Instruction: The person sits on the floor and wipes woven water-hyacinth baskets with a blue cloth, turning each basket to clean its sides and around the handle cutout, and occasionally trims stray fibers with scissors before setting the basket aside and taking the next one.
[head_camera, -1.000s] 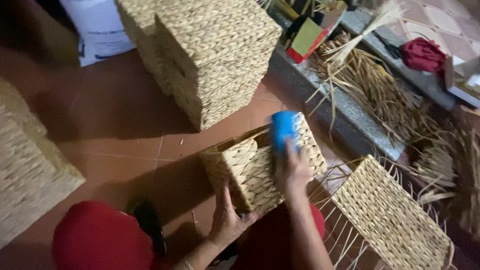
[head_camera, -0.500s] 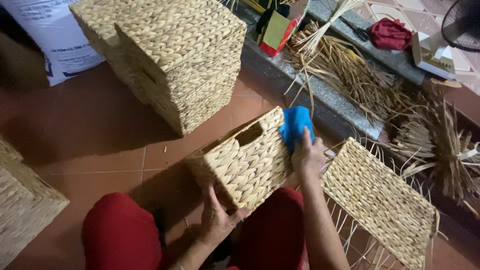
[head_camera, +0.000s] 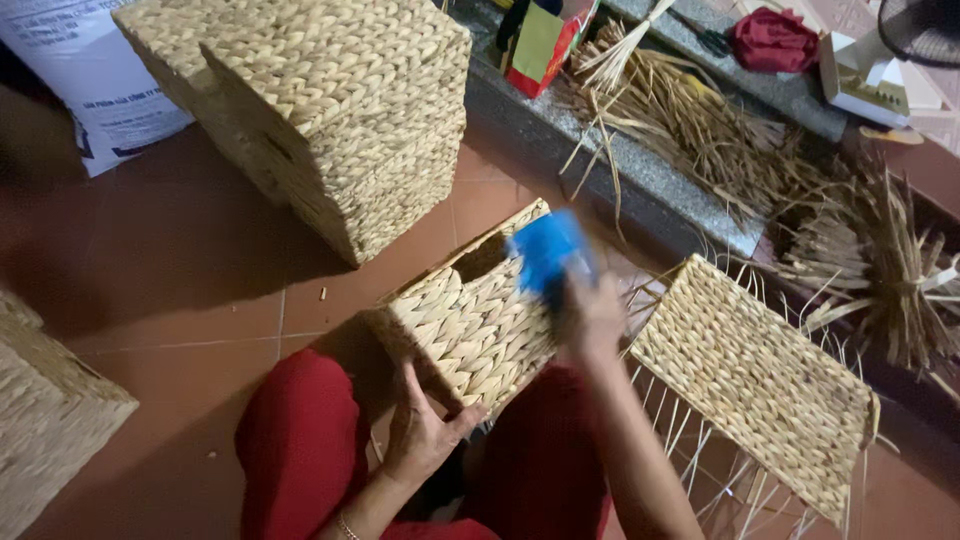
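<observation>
Pale woven straw makes up the small rectangular basket (head_camera: 470, 320) that rests tilted between the person's red-trousered knees (head_camera: 300, 440), above the terracotta tiled floor (head_camera: 180, 300). The left hand (head_camera: 422, 430) reaches up from below with palm and spread fingers pressed flat against the basket's near lower side, bracing it rather than clenching. The right hand (head_camera: 590, 315) comes in over the right forearm, fingers clenched around a blurred bright blue object (head_camera: 548, 250) held against the basket's upper right corner, beside its handle opening. Just right of the basket lies an unfinished woven straw panel with loose stalk ends (head_camera: 750, 380). A stack of finished straw baskets (head_camera: 310, 110) stands well apart at the upper left, and loose dried straw (head_camera: 700, 130) lies on the grey stone ledge (head_camera: 640, 180).
</observation>
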